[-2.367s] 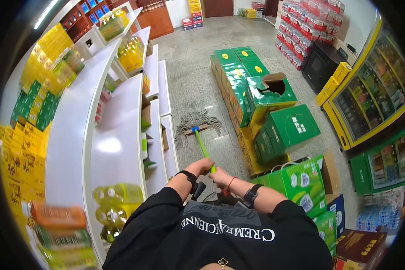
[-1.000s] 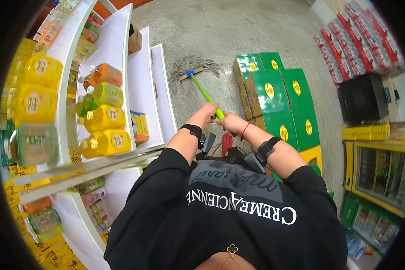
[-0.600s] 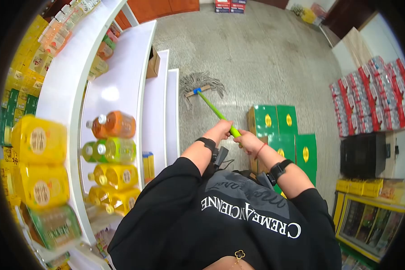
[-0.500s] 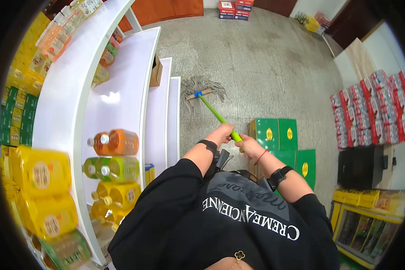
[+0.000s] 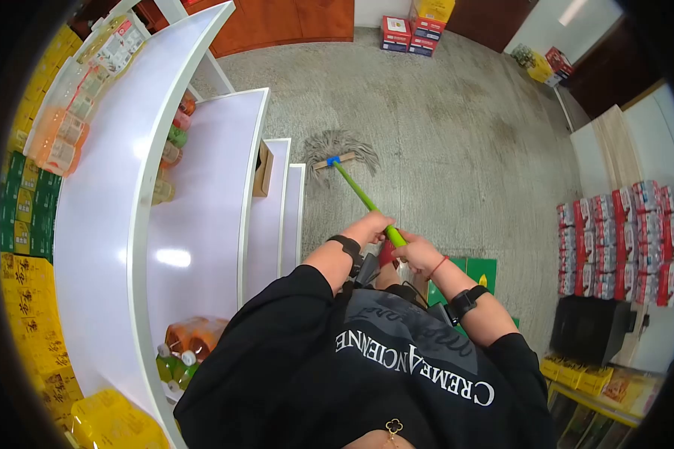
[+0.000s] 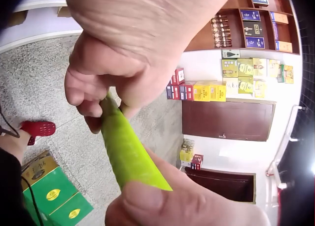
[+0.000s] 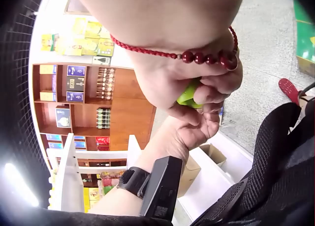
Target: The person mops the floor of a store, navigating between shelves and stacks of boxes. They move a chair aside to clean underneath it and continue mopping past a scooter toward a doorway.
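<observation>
A string mop has a grey strand head [image 5: 341, 144] spread on the floor beside the lowest shelf, joined by a blue clamp [image 5: 333, 161] to a bright green handle [image 5: 358, 191]. My left hand [image 5: 372, 227] grips that handle on its lower side, fingers curled round it. Closer to my body, my right hand [image 5: 421, 254] holds the upper end. In the left wrist view the green pole [image 6: 129, 152] runs between both hands. The handle's end [image 7: 188, 95] pokes out of my right fist in the right wrist view, with my left hand just beyond.
White shelves [image 5: 202, 172] line the left side, bearing bottles [image 5: 195, 337] and a cardboard box [image 5: 263, 170]. Green cartons [image 5: 475, 273] stand right of my legs. Red-and-white drink packs [image 5: 618, 243] are stacked at the right wall. Red-and-blue boxes [image 5: 408, 37] sit at the far wall.
I have moved forward along the shelves. Bottles and green cartons have slid toward the bottom of the head view. The mop head stays ahead of me, and both hands keep hold of its handle.
</observation>
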Motion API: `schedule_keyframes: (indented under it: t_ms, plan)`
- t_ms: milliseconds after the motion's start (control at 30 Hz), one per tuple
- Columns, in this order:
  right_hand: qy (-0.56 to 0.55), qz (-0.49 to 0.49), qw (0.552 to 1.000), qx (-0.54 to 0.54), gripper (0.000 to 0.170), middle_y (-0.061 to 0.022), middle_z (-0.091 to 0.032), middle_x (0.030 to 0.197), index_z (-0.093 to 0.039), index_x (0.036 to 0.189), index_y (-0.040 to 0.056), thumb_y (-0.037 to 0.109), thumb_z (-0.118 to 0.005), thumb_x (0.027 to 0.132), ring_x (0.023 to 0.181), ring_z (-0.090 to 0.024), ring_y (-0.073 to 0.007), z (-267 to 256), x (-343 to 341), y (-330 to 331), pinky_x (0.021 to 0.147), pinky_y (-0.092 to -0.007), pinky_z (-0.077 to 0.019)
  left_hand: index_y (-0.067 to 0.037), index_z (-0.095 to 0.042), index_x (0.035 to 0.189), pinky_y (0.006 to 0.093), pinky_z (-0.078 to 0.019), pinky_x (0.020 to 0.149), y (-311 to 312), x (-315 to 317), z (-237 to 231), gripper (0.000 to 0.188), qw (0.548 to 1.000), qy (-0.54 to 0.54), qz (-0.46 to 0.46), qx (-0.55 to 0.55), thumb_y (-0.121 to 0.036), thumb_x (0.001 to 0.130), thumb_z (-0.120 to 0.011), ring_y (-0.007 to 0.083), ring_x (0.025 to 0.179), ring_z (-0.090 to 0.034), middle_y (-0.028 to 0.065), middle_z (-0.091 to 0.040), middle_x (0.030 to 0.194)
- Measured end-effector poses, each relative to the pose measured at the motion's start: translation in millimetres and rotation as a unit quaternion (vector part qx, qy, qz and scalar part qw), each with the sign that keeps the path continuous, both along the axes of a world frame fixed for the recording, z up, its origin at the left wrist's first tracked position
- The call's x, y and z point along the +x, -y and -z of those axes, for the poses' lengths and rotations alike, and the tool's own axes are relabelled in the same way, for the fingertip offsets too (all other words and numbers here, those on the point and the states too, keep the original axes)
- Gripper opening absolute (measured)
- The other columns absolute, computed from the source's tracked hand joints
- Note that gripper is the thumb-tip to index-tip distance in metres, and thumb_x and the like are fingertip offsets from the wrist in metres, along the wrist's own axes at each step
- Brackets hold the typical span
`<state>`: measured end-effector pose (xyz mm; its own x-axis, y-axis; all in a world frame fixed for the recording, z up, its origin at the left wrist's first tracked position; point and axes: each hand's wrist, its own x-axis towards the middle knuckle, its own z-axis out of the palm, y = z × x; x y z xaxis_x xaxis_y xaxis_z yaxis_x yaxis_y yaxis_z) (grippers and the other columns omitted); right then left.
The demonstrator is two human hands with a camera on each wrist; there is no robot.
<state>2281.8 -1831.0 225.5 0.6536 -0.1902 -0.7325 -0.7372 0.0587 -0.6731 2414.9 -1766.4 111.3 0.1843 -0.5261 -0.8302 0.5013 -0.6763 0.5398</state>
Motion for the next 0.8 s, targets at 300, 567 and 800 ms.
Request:
schedule_keyframes:
  t_ms: [300, 567, 800]
  plan:
    - [0.000, -0.096, 0.995, 0.002, 0.049, -0.0027, -0.046, 0.063, -0.047, 0.117, 0.0087, 0.013, -0.059, 0.070, 0.041, -0.039, -0.0094, 19.3, 161.8, 144.3, 0.031, -0.0230, -0.0300, -0.005, -0.053, 0.067, 0.0265, -0.0295, 0.035, 118.4, 160.8, 5.6, 0.027, 0.999, 0.050, 0.006, 0.007, -0.029, 0.079, -0.056, 0.0140, 0.041, -0.045, 0.0060, -0.050, 0.054]
    - [-0.008, -0.168, 0.986, 0.012, 0.041, -0.0026, -0.044, 0.064, -0.047, 0.111, 0.0067, 0.012, -0.059, 0.072, 0.039, -0.036, -0.0101, 7.0, 305.7, 232.4, 0.031, -0.0245, -0.0279, -0.001, -0.054, 0.066, 0.0293, -0.0311, 0.034, 190.8, 286.9, 25.8, 0.030, 0.995, 0.062, -0.074, -0.006, -0.028, 0.077, -0.057, 0.0155, 0.039, -0.044, 0.0079, -0.050, 0.053]
    - [-0.004, -0.162, 0.986, 0.033, 0.043, -0.0022, -0.042, 0.062, -0.042, 0.116, 0.0068, 0.007, -0.054, 0.075, 0.035, -0.030, -0.0071, 11.4, 430.6, 288.3, 0.029, -0.0228, -0.0215, 0.000, -0.057, 0.067, 0.0293, -0.0342, 0.036, 248.0, 411.5, 21.6, 0.028, 0.988, 0.135, -0.063, 0.030, -0.027, 0.075, -0.057, 0.0150, 0.041, -0.045, 0.0089, -0.053, 0.054]
